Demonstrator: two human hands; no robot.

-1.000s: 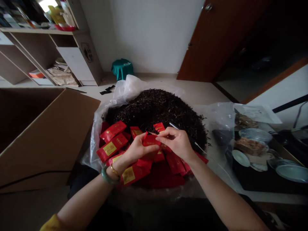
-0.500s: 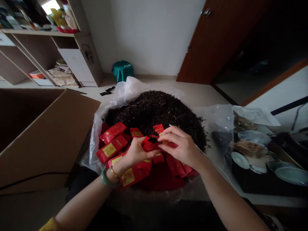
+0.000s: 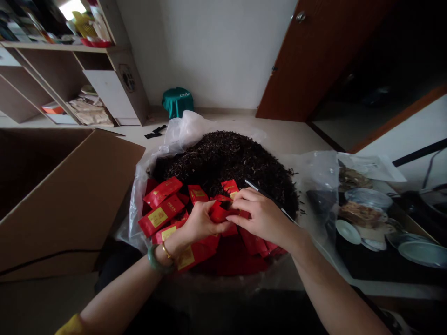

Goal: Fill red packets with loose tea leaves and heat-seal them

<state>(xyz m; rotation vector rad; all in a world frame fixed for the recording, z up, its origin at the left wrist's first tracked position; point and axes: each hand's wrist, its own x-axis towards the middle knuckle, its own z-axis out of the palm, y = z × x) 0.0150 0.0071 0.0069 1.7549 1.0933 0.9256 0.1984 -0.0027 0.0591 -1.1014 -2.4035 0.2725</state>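
Note:
A small red packet (image 3: 217,213) with its mouth open is between my two hands, above the pile. My left hand (image 3: 199,222), with a jade bangle and a gold bracelet on the wrist, grips its left side between thumb and fingers. The fingertips of my right hand (image 3: 256,214) are closed on the packet's right edge, partly hiding it. Several red packets (image 3: 161,216) with yellow labels lie beneath and to the left. Behind them rises a heap of dark dried leaves, like loose tea (image 3: 240,149). A dark flat thing with a white edge (image 3: 252,185) shows beyond my right hand.
Clear plastic sheeting (image 3: 138,204) surrounds the heap. An open cardboard box (image 3: 115,186) stands left. On the right, a dark tray (image 3: 363,267) carries dishes and a glass bowl. Behind are a green-covered stool (image 3: 178,102), a shelf unit (image 3: 104,88) and a brown door (image 3: 300,60).
My right fingers have shifted slightly and cover more of the packet's mouth. More of the dark flat thing with the white edge now shows. My left hand keeps its hold.

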